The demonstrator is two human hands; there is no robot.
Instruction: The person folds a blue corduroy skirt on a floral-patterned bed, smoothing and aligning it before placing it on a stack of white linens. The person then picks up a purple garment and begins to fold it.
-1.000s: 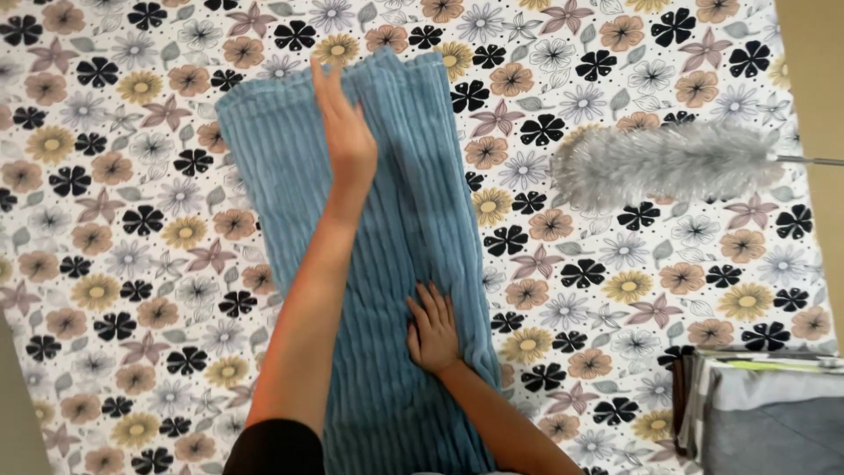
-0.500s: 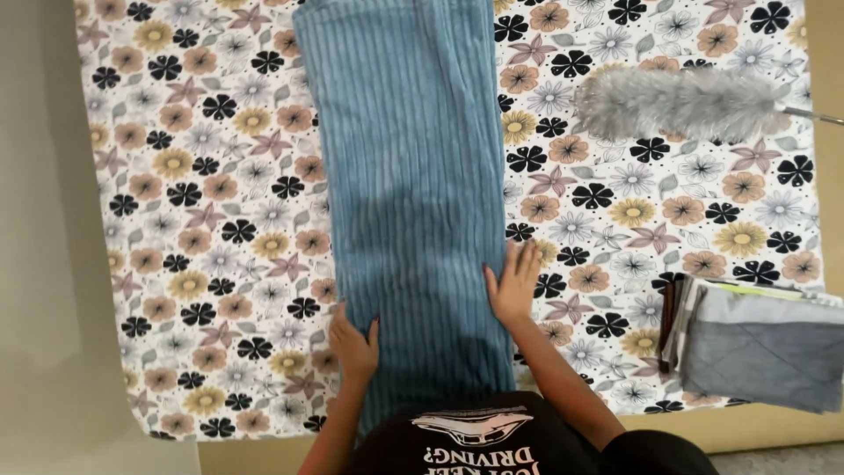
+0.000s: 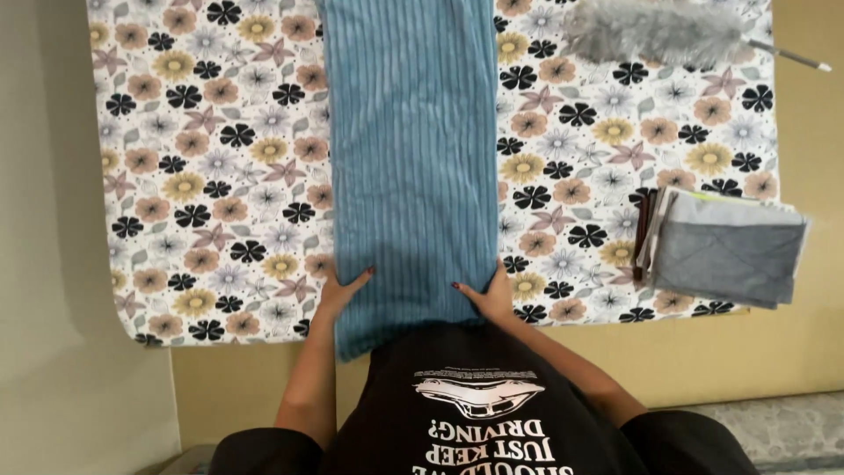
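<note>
Both hands have dropped back to the near end of the blue ribbed towel (image 3: 409,167), which overhangs the table (image 3: 774,343) edge. Left hand (image 3: 338,295) and right hand (image 3: 488,297) lie flat on its two near corners, fingers (image 3: 359,278) loosely spread, pinching nothing. Floral cloth (image 3: 211,176) lies bare on the left. Right: folded grey cloths (image 3: 730,251). Far right: grey duster (image 3: 655,31).

A home: a table under a flowered cloth (image 3: 220,176), with a grey duster (image 3: 655,31) and folded grey cloths (image 3: 730,255) beside a long blue towel (image 3: 409,149).
</note>
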